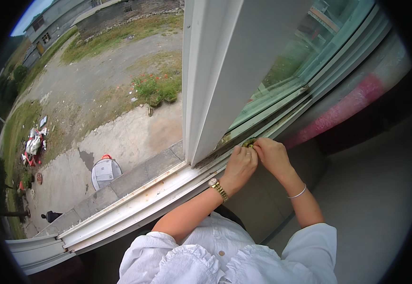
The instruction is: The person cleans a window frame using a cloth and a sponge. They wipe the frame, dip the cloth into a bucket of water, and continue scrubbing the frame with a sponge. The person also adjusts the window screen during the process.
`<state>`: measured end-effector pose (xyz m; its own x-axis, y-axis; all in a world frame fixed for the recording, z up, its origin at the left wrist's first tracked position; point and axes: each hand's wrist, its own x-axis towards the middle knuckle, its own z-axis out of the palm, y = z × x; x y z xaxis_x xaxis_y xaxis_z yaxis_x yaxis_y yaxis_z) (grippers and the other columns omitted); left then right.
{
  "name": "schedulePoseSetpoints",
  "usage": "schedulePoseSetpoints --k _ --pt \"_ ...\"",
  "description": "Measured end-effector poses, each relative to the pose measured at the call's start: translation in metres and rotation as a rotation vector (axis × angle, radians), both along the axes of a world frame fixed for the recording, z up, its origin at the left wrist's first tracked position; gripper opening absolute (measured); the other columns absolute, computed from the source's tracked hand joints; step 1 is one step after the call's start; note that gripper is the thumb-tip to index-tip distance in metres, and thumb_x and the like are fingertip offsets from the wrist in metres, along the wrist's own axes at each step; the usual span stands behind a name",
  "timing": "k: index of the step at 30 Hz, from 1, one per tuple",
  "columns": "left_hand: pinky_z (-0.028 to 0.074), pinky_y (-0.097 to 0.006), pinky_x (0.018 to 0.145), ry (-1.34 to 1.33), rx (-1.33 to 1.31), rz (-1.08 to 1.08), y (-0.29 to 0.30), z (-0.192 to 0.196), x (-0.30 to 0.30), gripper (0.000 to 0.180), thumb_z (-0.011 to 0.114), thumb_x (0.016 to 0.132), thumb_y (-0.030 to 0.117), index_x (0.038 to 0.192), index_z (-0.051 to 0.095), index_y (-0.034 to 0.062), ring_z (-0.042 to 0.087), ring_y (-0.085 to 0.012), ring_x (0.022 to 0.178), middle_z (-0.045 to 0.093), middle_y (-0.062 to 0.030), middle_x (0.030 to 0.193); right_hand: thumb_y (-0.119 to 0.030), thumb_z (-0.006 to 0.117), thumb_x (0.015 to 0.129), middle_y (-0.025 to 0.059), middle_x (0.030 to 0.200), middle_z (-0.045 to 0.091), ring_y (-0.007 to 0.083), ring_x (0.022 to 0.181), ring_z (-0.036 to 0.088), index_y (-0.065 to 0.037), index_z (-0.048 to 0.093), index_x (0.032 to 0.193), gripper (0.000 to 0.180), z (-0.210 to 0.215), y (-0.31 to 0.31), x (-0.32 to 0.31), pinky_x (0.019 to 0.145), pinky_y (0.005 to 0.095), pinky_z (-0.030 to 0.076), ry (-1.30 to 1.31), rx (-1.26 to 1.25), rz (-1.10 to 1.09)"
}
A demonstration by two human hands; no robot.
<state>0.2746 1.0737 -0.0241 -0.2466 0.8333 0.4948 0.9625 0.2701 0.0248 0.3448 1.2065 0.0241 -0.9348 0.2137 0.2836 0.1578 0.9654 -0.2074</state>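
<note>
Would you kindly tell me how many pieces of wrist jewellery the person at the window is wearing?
2: a gold wristwatch on the left wrist and a thin silver bangle on the right wrist. Nothing else shows, though the white sleeves could hide more.

The left hand (240, 166) and right hand (272, 155) meet side by side on the window track (135, 201), both touching a small wad of cloth (249, 142) that lies in the track at their 12 o'clock. The sliding window frame (206, 80) stands upright just at 10 o'clock of the hands, its glass pane (305, 52) running off toward 2 o'clock. Beyond the sill, far below at 9 o'clock, lie a concrete yard (135, 132), a round covered tub (105, 173) and a flower patch (156, 87).
</note>
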Motion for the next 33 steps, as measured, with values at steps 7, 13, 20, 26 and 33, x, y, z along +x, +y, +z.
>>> schedulePoseSetpoints --k 7,13,20,26,33 --pt "0.045 -0.031 0.08 -0.163 0.069 0.024 -0.09 0.02 0.007 0.037 0.06 0.083 0.01 0.118 0.061 -0.0005 0.062 -0.018 0.097 0.067 -0.0101 0.116 -0.008 0.066 0.088 0.0138 0.082 0.066 0.0339 0.074 0.065 -0.003 0.064 0.092 0.007 0.026 -0.063 0.007 0.064 0.0399 0.054 0.1 -0.289 0.057" --pt "0.043 -0.032 0.085 -0.2 -0.005 0.19 -0.17 0.01 0.006 0.047 0.061 0.082 0.011 0.128 0.06 0.0012 0.062 -0.0163 0.106 0.065 -0.0114 0.128 -0.01 0.069 0.088 0.0091 0.082 0.062 0.0292 0.067 0.064 -0.006 0.067 0.104 0.017 -0.039 -0.138 0.01 0.058 0.037 0.054 0.221 -0.349 0.16" --pt "0.042 -0.038 0.096 -0.208 -0.036 0.103 -0.129 0.008 -0.004 0.047 0.058 0.084 0.009 0.13 0.058 0.0029 0.06 -0.0179 0.107 0.063 -0.0089 0.131 -0.01 0.068 0.088 0.009 0.077 0.061 0.0299 0.065 0.064 -0.008 0.067 0.101 0.013 -0.041 -0.105 0.007 0.056 0.0375 0.054 0.247 -0.299 0.051" --pt "0.042 -0.032 0.081 -0.059 -0.06 0.044 -0.007 0.006 -0.003 0.041 0.056 0.085 0.014 0.122 0.06 -0.0022 0.06 -0.0193 0.101 0.064 -0.0158 0.127 -0.011 0.064 0.091 0.0127 0.086 0.067 0.0352 0.076 0.066 -0.006 0.066 0.098 0.008 -0.042 -0.013 0.01 0.062 0.0406 0.055 0.305 -0.248 -0.144" --pt "0.042 -0.032 0.078 -0.065 -0.075 0.074 -0.04 0.001 -0.003 0.039 0.058 0.083 0.012 0.118 0.061 -0.0034 0.059 -0.0197 0.098 0.064 -0.017 0.127 -0.009 0.064 0.09 0.0138 0.085 0.067 0.0355 0.076 0.066 -0.006 0.065 0.098 0.008 -0.042 -0.045 0.01 0.063 0.0412 0.055 0.312 -0.353 -0.11"
